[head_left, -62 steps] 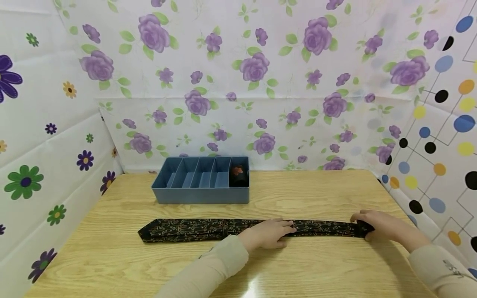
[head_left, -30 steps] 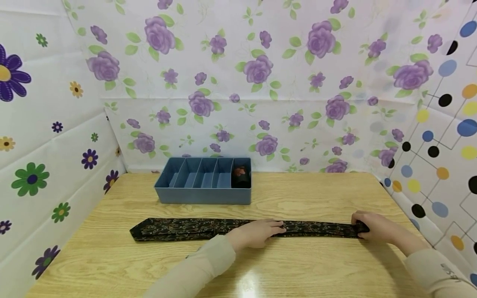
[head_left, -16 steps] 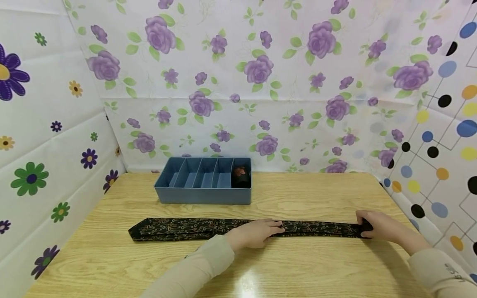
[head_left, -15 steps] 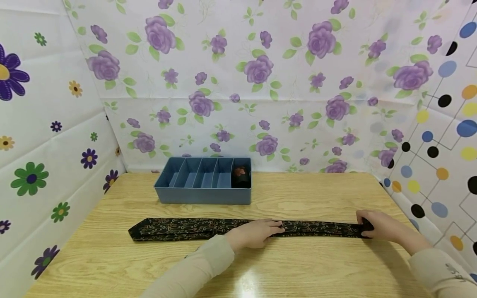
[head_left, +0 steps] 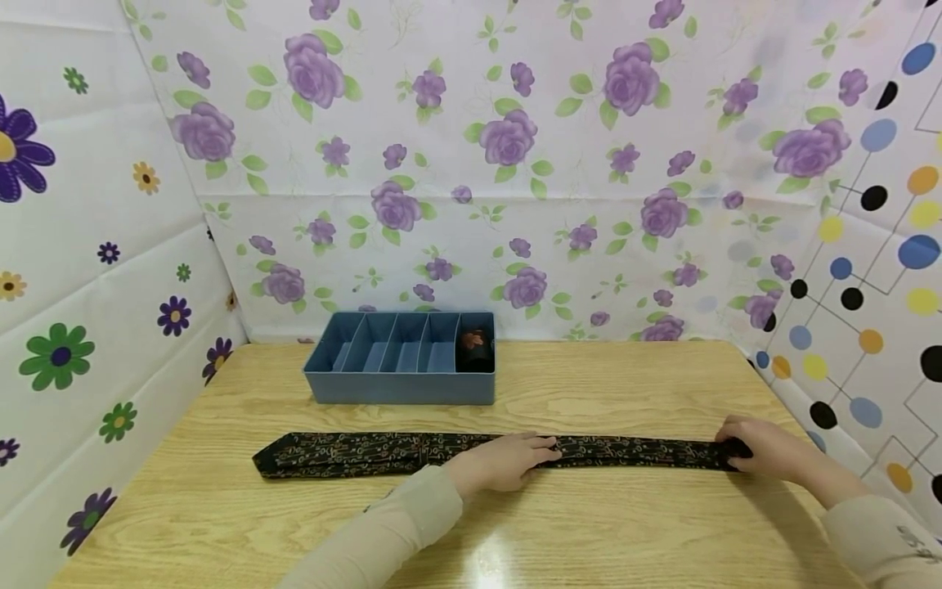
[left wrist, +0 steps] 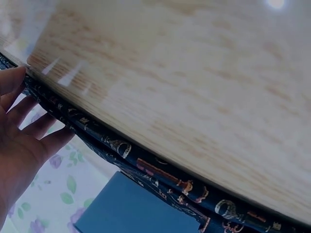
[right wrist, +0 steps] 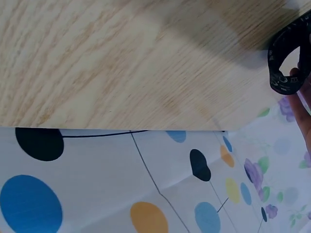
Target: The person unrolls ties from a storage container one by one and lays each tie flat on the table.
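A long black necktie (head_left: 346, 455) with a small gold and reddish pattern lies stretched across the table, its pointed wide end at the left. My left hand (head_left: 508, 462) rests on its middle with relaxed fingers extended; in the left wrist view, the fingertips touch the tie's edge (left wrist: 102, 133). At the narrow right end, my right hand (head_left: 761, 448) grips the tie between thumb and fingers. The right wrist view shows that end curved into an open loop (right wrist: 278, 73) beside the fingers, with most of the hand out of frame.
Behind the tie stands a blue box (head_left: 401, 388) split into several compartments. Its rightmost compartment holds a dark rolled item (head_left: 474, 348) with an orange-red motif. Flower-print cloth (head_left: 441, 164) rises behind the wooden table (head_left: 611, 384), and dotted cloth (head_left: 876, 327) at the right.
Over two seconds my left hand and the tie's wide end have shifted slightly left. In the last half second, my right hand has moved a little right along with the narrow end.
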`<action>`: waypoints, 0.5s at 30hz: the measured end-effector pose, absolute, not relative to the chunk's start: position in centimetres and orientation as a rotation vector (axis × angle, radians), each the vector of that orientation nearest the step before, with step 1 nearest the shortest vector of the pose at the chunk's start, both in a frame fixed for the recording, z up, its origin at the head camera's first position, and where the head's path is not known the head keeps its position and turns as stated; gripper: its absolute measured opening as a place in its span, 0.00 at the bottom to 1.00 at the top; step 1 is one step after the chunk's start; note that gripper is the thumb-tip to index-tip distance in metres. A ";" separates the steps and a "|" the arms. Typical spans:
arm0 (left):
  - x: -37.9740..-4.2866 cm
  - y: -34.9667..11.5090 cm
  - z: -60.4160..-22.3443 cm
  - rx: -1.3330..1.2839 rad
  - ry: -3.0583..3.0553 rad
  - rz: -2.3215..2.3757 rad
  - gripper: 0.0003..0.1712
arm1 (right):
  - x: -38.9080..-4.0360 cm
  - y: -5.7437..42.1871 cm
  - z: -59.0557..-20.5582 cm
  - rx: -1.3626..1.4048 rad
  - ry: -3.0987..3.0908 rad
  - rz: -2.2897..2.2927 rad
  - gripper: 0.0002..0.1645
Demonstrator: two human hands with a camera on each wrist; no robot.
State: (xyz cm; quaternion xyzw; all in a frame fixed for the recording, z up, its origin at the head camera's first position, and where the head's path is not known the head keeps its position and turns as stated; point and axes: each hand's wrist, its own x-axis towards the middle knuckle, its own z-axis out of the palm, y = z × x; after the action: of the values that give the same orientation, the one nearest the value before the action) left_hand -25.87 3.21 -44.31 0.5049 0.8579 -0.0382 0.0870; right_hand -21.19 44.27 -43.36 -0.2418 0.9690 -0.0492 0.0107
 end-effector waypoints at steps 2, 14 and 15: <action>-25.9 3.2 -44.4 1.492 2.553 -0.113 0.28 | -21.0 44.6 -43.5 -0.753 3.023 -0.137 0.13; -25.5 2.8 -44.3 1.474 2.577 -0.167 0.28 | -18.9 46.0 -45.4 -0.711 3.113 0.193 0.21; -25.4 2.8 -44.3 1.488 2.579 -0.177 0.28 | -18.7 46.1 -45.6 -0.718 3.108 0.243 0.22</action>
State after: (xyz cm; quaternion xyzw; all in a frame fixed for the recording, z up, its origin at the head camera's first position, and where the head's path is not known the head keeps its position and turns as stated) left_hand -25.44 2.76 -44.28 0.4973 0.8619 -0.0593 0.0795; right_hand -18.72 46.14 -45.62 -0.2245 0.9711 0.0760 -0.0290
